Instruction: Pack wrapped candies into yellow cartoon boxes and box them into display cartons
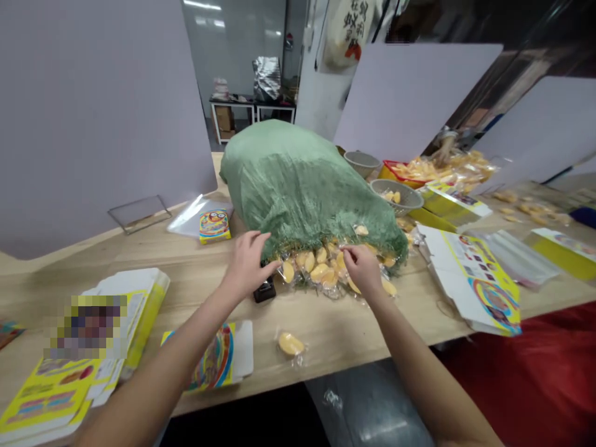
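A large green woven sack [298, 180] lies on its side on the table, its frayed mouth facing me. Yellow fortune cookies [321, 271] in clear wrappers spill from it. My left hand [246, 262] is at the left end of the mouth, thumb and fingers apart, with nothing visible in it. Just under its thumb sits a small black object [264, 290], partly hidden. My right hand [363, 268] is over the cookies at the mouth, its fingers closed in a pinch; what they hold is hidden. One loose wrapped cookie [291, 343] lies nearer the table's front edge.
Flattened yellow cartons [60, 379] are stacked at the left, and another carton [479, 279] lies right. A small printed box [215, 225] rests on clear bags. Grey baskets [397, 195] and a red tray [388, 169] stand behind, near another person's hand [447, 146].
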The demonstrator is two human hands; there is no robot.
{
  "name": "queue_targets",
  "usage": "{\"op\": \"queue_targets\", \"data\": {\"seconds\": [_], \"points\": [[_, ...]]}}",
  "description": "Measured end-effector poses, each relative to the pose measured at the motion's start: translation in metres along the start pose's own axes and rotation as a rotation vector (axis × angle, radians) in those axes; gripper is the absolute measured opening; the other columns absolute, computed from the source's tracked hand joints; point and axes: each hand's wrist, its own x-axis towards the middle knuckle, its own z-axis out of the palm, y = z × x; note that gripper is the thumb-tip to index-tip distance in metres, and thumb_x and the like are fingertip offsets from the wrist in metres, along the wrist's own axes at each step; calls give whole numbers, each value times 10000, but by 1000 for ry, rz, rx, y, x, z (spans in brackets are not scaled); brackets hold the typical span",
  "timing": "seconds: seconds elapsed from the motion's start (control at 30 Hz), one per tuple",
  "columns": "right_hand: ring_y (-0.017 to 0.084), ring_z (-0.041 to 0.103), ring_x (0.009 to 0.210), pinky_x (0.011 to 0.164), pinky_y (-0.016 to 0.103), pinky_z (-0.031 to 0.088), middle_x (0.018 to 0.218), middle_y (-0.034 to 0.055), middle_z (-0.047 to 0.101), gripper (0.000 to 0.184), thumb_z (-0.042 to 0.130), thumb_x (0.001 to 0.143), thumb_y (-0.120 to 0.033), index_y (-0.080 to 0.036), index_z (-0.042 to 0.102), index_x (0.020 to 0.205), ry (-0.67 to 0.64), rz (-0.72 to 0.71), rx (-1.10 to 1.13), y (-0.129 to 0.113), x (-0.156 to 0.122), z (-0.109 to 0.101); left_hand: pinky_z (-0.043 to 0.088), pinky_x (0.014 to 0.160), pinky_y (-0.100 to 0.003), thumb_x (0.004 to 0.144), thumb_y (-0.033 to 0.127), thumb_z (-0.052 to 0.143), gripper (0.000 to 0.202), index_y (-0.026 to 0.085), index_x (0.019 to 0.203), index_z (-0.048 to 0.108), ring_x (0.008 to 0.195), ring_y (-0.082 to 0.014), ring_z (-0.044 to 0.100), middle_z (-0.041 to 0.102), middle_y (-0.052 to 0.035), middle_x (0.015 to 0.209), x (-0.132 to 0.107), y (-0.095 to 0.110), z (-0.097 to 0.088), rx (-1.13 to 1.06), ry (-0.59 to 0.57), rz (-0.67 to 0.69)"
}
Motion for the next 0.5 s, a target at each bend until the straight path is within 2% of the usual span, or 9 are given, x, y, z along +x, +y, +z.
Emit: {"op": "queue_targets", "data": {"seconds": [0.1,0.13,0.2,0.27,0.3,0.37,0.4,0.43,0.5], "points": [[333,522,1112,961,498,377,1150,209,607,409,532,815,-366,-119,638,1123,81,100,-121,13,50,6,337,1074,-476,651,417,798,769,200,1315,477,1310,-359,359,373,-168,1427,56,8,30,58,-60,-20],[344,516,1125,956,506,378,1174,220,595,453,559,799,-375,-117,616,1167,81,163,-165,18,64,7,346,1063,-472,647,354,807,699,225,1268,514,1312,-356,362,361,-150,1450,67,9,39,45,-89,-37],[318,572,1049,901,461,432,1098,194,638,413,552,806,-357,-133,630,1144,39,260,-220,27,82,7,396,1008,-428,729,226,725,403,236,1109,591,1242,-310,463,457,-118,1390,80,5,53,-7,-121,-92],[280,612,973,862,412,466,1010,166,675,340,459,857,-298,-133,653,1082,21,276,-218,34,83,3,447,920,-374,833,146,562,179,219,990,603,1083,-254,583,608,-106,1178,88,-5,57,-51,-101,-168],[271,612,990,879,404,466,1025,164,677,340,418,877,-273,-127,651,1078,50,250,-210,35,76,0,460,880,-360,863,131,496,174,213,983,590,1011,-243,615,644,-103,1069,91,-12,57,-67,-70,-206],[262,571,1106,962,406,433,1144,167,649,343,402,902,-262,-123,629,1120,126,132,-199,33,47,-3,467,831,-353,892,138,435,188,201,1026,551,940,-247,637,661,-100,949,99,-25,52,-108,16,-296],[257,559,1138,988,406,422,1169,164,643,324,423,910,-268,-130,635,1112,174,-28,-186,30,28,-2,467,814,-354,901,153,426,184,192,1048,529,927,-254,640,661,-104,933,105,-30,48,-131,67,-343],[251,560,1144,995,405,423,1174,153,647,297,449,912,-265,-149,643,1104,181,-194,-174,26,8,0,466,804,-354,908,168,419,179,185,1062,509,924,-259,641,659,-110,937,110,-33,44,-156,120,-387],[248,572,1136,983,413,436,1180,129,655,269,471,915,-232,-187,653,1108,92,-436,-184,13,-27,7,463,800,-347,918,186,408,169,184,1073,474,944,-255,634,650,-114,980,122,-34,36,-208,224,-450]]}}
